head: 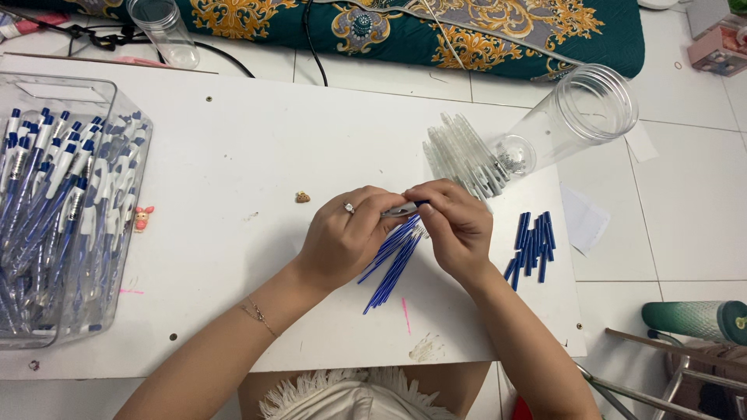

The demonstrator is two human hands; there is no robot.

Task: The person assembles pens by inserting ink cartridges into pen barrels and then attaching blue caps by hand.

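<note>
Dozens of finished pens (pixel 54 210), blue and white, already fill the clear plastic bin (pixel 128 257) at far left, so I judge the work well along. Left to do, approx.: loose blue refills (pixel 393 260) fanned under the hands, a pile of clear barrels (pixel 463 159), blue caps (pixel 533 245) at right.

Left hand (pixel 342 241): fingers pinching a pen barrel (pixel 398 210) w/ metal clip, mid-surface. Right hand (pixel 455 225): fingers pressed together on the barrel's other end.

Materials: white surface (pixel 257 140), smooth, matte, w/ pink marks. Refills thin, straight, glossy. Clear jar (pixel 576 117) lies tipped, cylindrical, ribbed mouth, small metal bits at its base.
</note>
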